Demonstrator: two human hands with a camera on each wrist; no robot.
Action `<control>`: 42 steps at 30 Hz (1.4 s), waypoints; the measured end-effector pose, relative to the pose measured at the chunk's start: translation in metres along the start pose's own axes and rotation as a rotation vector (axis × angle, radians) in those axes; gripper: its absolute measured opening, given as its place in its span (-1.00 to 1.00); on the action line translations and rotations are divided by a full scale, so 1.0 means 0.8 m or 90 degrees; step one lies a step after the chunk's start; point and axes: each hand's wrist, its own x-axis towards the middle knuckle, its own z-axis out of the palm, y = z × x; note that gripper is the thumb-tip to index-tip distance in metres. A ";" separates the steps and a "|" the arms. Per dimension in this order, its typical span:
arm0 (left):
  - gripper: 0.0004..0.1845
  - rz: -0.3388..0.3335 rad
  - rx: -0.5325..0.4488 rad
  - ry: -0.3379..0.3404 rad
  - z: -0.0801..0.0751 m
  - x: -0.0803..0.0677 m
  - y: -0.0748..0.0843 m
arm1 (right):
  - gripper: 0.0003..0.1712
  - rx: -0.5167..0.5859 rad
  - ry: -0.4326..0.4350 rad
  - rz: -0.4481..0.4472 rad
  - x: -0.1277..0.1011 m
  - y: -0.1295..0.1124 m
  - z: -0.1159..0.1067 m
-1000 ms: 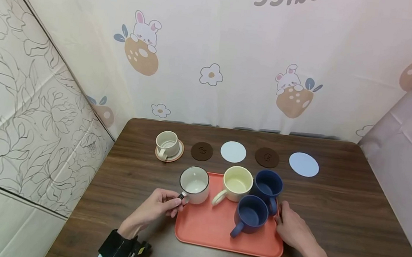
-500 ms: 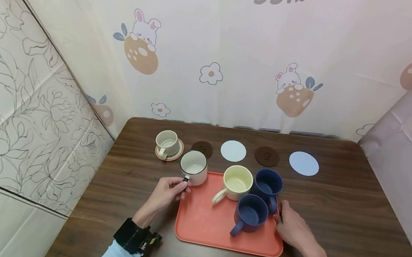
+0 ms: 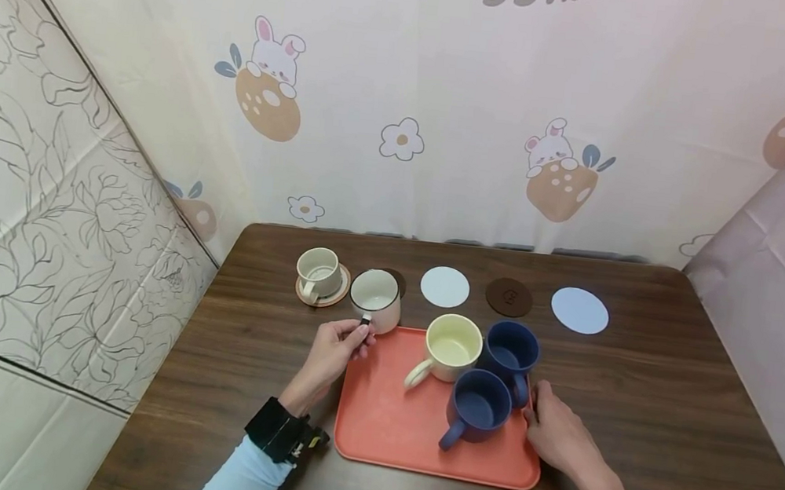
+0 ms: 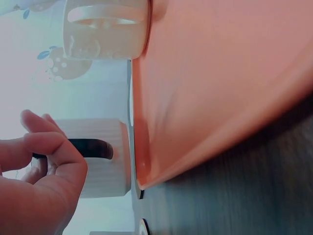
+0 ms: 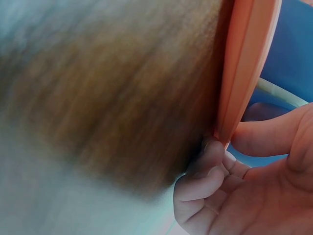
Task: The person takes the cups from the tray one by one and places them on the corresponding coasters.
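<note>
My left hand [image 3: 329, 357] pinches the dark handle [image 4: 93, 148] of a white mug [image 3: 377, 300] with a dark rim. That mug is above the tray's far left corner and partly hides a dark brown coaster [image 3: 398, 279]. My right hand [image 3: 564, 435] grips the right edge of a coral-red tray [image 3: 395, 435]; in the right wrist view, thumb and curled fingers pinch the tray's rim [image 5: 244, 68]. On the tray stand a pale yellow mug [image 3: 452, 347] and two dark blue mugs, one farther back [image 3: 511, 354] and one nearer [image 3: 479, 405].
A small cream cup [image 3: 319, 273] stands on a round coaster [image 3: 340, 291] at the back left. Along the far side of the wooden table [image 3: 669, 398] lie a white coaster [image 3: 444, 286], a second brown coaster [image 3: 509, 297] and another white coaster [image 3: 579, 310]. A printed curtain hangs behind.
My left hand has carried the white mug away from me, from the tray's left side to its far left corner by the brown coaster. The right hand stays on the tray's edge.
</note>
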 end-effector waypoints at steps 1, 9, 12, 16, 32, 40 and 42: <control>-0.73 0.003 -0.005 0.004 0.002 0.003 0.000 | -0.67 0.000 0.000 0.000 0.000 0.000 0.000; -0.72 0.035 -0.021 0.035 0.013 0.024 -0.002 | -0.68 -0.002 0.000 0.001 0.000 0.000 -0.001; -0.73 0.034 -0.015 0.049 0.017 0.032 0.000 | -0.69 -0.001 0.002 -0.001 0.000 0.001 -0.001; -0.74 0.031 -0.001 0.068 0.023 0.045 0.002 | -0.69 0.002 0.002 -0.005 0.000 0.002 -0.001; -0.73 0.037 0.002 0.101 0.029 0.082 0.001 | -0.68 0.010 -0.001 0.007 0.000 -0.001 -0.001; -0.72 0.007 -0.017 0.095 0.029 0.090 0.001 | -0.72 0.005 0.000 -0.001 -0.001 -0.001 -0.001; -0.73 0.006 -0.018 0.095 0.029 0.092 0.002 | -0.73 0.003 0.003 -0.002 -0.001 -0.001 -0.001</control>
